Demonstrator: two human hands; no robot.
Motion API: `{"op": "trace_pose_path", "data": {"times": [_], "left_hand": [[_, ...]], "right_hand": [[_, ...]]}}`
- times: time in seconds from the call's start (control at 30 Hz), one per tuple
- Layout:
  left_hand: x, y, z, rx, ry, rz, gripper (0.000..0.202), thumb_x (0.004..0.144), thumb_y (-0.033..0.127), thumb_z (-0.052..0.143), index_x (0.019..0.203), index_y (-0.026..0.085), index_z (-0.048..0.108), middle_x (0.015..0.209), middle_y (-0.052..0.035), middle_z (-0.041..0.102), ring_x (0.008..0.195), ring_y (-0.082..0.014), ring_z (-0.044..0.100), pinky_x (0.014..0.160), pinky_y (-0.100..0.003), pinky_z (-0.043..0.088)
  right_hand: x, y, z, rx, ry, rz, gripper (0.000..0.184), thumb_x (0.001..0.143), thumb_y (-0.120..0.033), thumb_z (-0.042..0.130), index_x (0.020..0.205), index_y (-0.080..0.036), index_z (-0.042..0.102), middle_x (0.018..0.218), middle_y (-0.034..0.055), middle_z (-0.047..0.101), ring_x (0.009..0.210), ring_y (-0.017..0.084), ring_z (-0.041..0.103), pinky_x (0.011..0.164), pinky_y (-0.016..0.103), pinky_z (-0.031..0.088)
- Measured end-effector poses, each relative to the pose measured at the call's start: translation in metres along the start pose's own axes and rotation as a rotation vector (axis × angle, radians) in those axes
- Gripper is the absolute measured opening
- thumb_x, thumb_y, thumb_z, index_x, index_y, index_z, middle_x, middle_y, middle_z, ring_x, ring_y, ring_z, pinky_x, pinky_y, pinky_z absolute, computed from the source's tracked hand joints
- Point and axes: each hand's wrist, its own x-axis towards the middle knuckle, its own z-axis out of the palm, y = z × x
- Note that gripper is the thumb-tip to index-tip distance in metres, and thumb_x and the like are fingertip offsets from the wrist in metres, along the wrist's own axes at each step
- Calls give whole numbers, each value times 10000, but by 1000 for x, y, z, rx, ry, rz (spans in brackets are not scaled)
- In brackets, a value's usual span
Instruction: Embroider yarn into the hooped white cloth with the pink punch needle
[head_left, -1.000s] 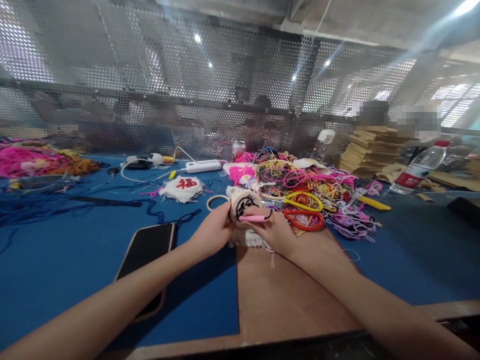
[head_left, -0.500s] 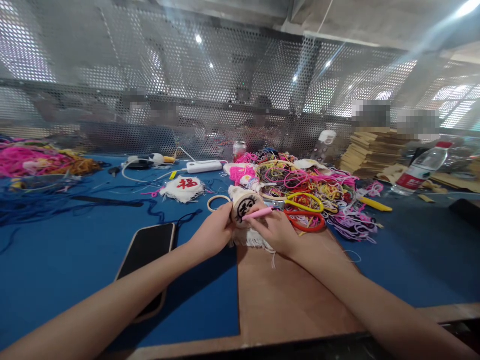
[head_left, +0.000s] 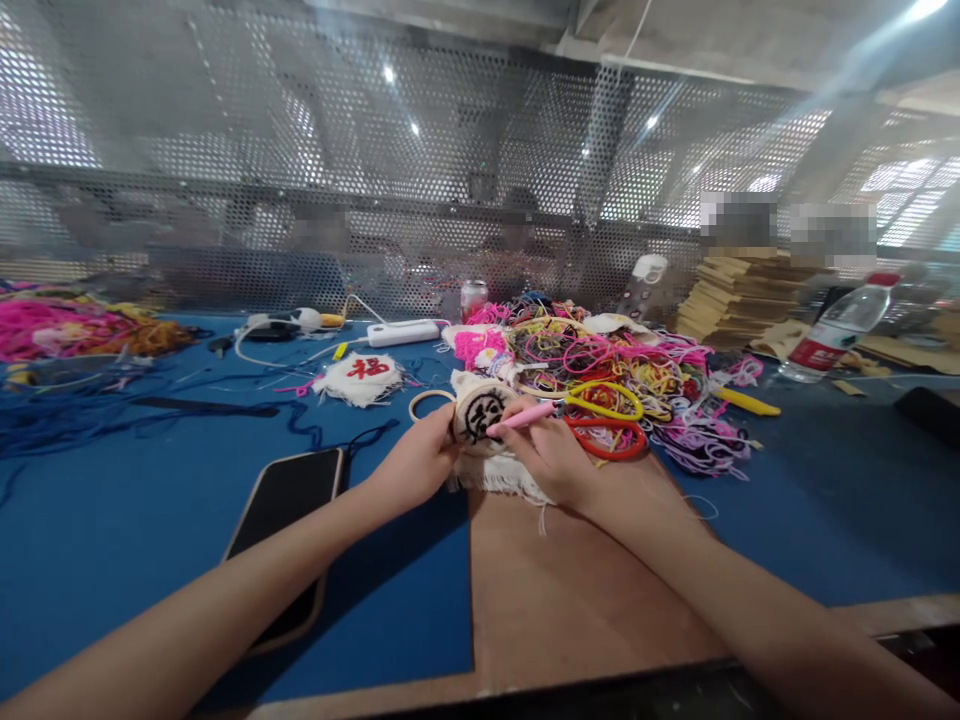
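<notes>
Pink tool [head_left: 521,419] has tilted up near yellow handle's [head_left: 600,386] edge.

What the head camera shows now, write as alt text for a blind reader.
A person's left hand holds white fabric bearing a black design while the right hand holds a pink pen-like tool at it. Tangled colourful yarn lies beyond.

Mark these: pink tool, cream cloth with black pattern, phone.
Pink tool [head_left: 523,417], head view: middle of its shaft.
Cream cloth [head_left: 480,417], head view: its black-patterned face.
Phone [head_left: 289,500], head view: upper part of its dark screen.
</notes>
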Motion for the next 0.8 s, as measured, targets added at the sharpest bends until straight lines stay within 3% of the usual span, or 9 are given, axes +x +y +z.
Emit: {"op": "trace_pose_path", "data": {"times": [0.4, 0.67, 0.8], "left_hand": [[1, -4, 0, -18, -9, 8, 364, 670, 44, 408, 995, 180, 499, 997, -49, 597, 929, -186, 540, 821, -311, 416], [2, -5, 0, -90, -7, -17, 331, 663, 74, 435, 970, 176, 505, 939, -38, 597, 882, -180, 541, 793, -308, 425], [4, -9, 2, -231, -72, -87, 281, 642, 96, 457, 906, 154, 532, 808, -30, 593, 761, -166, 544, 689, -291, 444]], "right_hand": [[-1, 4, 0, 2, 51, -4, 218, 891, -355, 348, 858, -198, 496, 947, 49, 554, 826, 170, 541, 725, 298, 411], [-2, 3, 0, -11, 21, 13, 236, 893, -353, 341, 887, -190, 512, 941, 55, 563, 848, 172, 540, 739, 302, 409], [-2, -2, -2, -50, 5, -22, 212, 896, -312, 331, 839, -191, 496, 915, 41, 561, 806, 149, 538, 723, 284, 398]]}}
